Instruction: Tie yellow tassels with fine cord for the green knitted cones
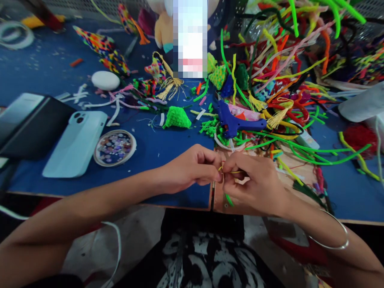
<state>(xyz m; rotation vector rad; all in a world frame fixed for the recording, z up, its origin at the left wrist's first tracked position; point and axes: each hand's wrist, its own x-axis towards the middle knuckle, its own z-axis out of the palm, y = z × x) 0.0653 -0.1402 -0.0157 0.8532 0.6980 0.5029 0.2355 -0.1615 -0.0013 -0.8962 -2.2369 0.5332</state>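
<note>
My left hand [199, 168] and my right hand [255, 178] meet above the front edge of the table, fingertips almost touching. Both pinch a thin yellow cord [237, 172], which runs between the fingertips and back under my right palm. A bit of red strand shows at the pinch as well. Below my right fingers a short green pipe cleaner piece [229, 199] lies on the wooden board [220, 200]. Just beyond my hands, a blue glue gun [237, 122] rests over a round dish of green clippings [220, 140]. My fingers partly hide the cord.
Tangled pipe cleaners [288, 72] cover the right back. A bright green fuzzy piece [178, 117] and a golden tassel [171, 82] lie mid-table. On the left are a light blue phone [75, 144], a dish of beads [115, 148], a black folding case [39, 124] and a white oval object [105, 80].
</note>
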